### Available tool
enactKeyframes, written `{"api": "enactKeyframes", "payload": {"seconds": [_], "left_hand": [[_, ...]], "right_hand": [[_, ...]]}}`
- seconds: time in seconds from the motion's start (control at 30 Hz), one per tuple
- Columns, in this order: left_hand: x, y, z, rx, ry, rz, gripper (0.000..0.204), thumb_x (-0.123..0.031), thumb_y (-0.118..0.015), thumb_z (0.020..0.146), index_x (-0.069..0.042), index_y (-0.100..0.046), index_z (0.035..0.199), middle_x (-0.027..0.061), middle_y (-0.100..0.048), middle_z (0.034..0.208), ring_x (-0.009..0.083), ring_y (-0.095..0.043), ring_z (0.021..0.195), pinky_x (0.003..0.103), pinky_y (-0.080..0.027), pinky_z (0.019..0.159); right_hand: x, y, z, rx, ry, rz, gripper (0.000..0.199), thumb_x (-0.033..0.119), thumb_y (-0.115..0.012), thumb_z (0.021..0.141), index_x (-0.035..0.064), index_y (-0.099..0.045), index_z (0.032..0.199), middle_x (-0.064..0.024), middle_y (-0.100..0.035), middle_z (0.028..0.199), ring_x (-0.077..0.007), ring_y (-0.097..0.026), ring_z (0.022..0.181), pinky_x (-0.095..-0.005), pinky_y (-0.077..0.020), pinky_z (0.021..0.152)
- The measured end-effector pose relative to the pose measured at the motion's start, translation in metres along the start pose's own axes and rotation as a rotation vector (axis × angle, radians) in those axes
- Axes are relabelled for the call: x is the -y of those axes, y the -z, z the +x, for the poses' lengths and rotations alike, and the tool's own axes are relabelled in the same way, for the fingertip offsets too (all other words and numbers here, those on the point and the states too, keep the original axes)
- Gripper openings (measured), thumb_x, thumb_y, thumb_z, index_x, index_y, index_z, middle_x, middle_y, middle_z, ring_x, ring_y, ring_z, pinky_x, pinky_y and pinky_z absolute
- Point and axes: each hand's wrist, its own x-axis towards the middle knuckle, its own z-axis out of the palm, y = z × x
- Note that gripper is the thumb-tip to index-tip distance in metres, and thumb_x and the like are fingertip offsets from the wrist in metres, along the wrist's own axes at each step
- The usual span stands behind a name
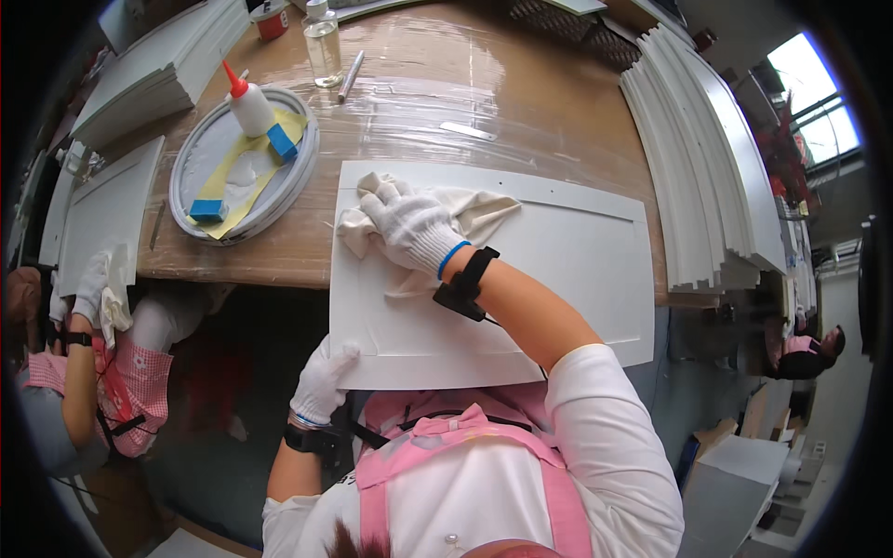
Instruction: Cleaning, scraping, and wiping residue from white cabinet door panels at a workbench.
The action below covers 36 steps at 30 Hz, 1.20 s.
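Note:
A white framed panel (558,270) lies partly on the table and juts out over its near edge toward me. My right hand (409,221), in a white knit glove with a blue cuff, presses a cream cloth (479,209) onto the panel's far left part. Folds of that cloth bunch around the fingers. At the near left corner, my gloved left hand (321,379) grips the panel's edge, thumb on top; its other fingers are mostly hidden.
A white bucket lid (179,177) holds a red-tipped glue bottle (249,107) and blue blocks (208,210). Beyond stand a clear bottle (323,51), a marker (352,76) and a metal strip (468,131). White panel stacks (693,158) flank the table. Another person's gloved hand (91,290) works at left.

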Motion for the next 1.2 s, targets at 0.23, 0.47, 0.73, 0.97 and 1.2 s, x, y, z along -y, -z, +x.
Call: {"api": "enactKeyframes", "payload": {"seconds": [0.23, 0.47, 0.73, 0.97, 1.2], "left_hand": [[0.008, 0.003, 0.001, -0.02, -0.049, -0.013, 0.042, -0.019, -0.066, 0.094, 0.0, -0.054, 0.129, 0.0075, -0.066, 0.113, 0.015, -0.065, 0.098, 0.027, -0.053, 0.084], [0.002, 0.001, 0.001, 0.022, -0.009, 0.047, 0.042, -0.018, -0.065, 0.094, 0.0, -0.053, 0.131, 0.0067, -0.066, 0.114, 0.0143, -0.064, 0.098, 0.027, -0.053, 0.082], [0.005, 0.003, -0.003, -0.081, 0.024, 0.017, 0.039, -0.012, -0.061, 0.093, -0.002, -0.052, 0.129, 0.0072, -0.063, 0.113, 0.0166, -0.065, 0.097, 0.028, -0.055, 0.08], [0.002, -0.014, -0.004, -0.143, -0.023, 0.099, 0.036, -0.02, -0.061, 0.095, -0.003, -0.053, 0.126, 0.0056, -0.064, 0.109, 0.0152, -0.065, 0.092, 0.026, -0.054, 0.072], [0.008, 0.006, 0.001, -0.145, 0.0, 0.172, 0.041, -0.019, -0.062, 0.094, -0.002, -0.051, 0.13, 0.0076, -0.063, 0.113, 0.0191, -0.065, 0.097, 0.031, -0.056, 0.08]], "right_hand": [[-0.068, 0.014, -0.079, -0.046, -0.166, -0.208, 0.039, 0.016, -0.051, 0.091, 0.0045, -0.054, 0.127, -0.0141, -0.057, 0.127, -0.0289, -0.054, 0.122, -0.0387, -0.0466, 0.1], [-0.128, 0.043, -0.149, 0.037, -0.621, -0.217, 0.031, 0.019, -0.062, 0.084, 0.013, -0.061, 0.115, -0.0142, -0.061, 0.11, -0.0354, -0.056, 0.108, -0.0453, -0.0474, 0.094], [0.01, -0.014, -0.046, -0.129, 0.116, -0.075, 0.048, 0.021, -0.056, 0.085, 0.0004, -0.058, 0.129, -0.0181, -0.055, 0.133, -0.0373, -0.047, 0.132, -0.0468, -0.0395, 0.109], [-0.187, 0.055, -0.202, -0.046, -0.246, -0.255, 0.049, 0.026, -0.064, 0.087, 0.0103, -0.056, 0.132, -0.0121, -0.053, 0.138, -0.0303, -0.048, 0.129, -0.0385, -0.0378, 0.109], [-0.178, 0.062, -0.217, -0.011, -0.641, -0.278, 0.049, 0.025, -0.054, 0.088, 0.0104, -0.053, 0.135, -0.0199, -0.051, 0.136, -0.0423, -0.048, 0.122, -0.0535, -0.0346, 0.107]]}}
